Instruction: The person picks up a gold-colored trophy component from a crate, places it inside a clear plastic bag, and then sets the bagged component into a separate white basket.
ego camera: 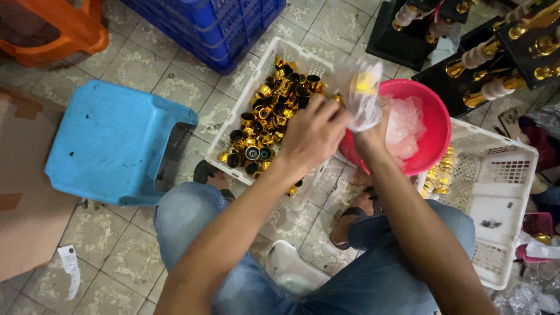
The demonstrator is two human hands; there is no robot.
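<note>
Clearly both hands meet in front of the body, over the gap between two containers. The left hand [312, 135] comes in from the lower left with its fingers curled and its grip closed on the lower edge of a small clear plastic bag [364, 96], pinching the film. The right hand [373, 137] is mostly hidden behind that bag and the left knuckles — I cannot tell whether it grasps the bag or only steadies it. The bag stands upright above the hands, and something yellow-gold shows through its top, so the hands seem to be working the plastic around a small gold piece.

Just left of the hands sits a white perforated basket [233, 125] heaped with gold and black caps [271, 111], within easy reach of the left hand. Directly behind the hands is a pink basin [434, 125] with crumpled clear plastic [402, 125] inside, close enough to drop things into. A second white basket [501, 192] lies to the right, with a few gold pieces along its left wall.

The person sits low on the tiled floor [128, 251], knees in blue jeans apart, a blue plastic stool [111, 143] on the left — black bases with gold trophy parts [496, 58] stand top right
</note>
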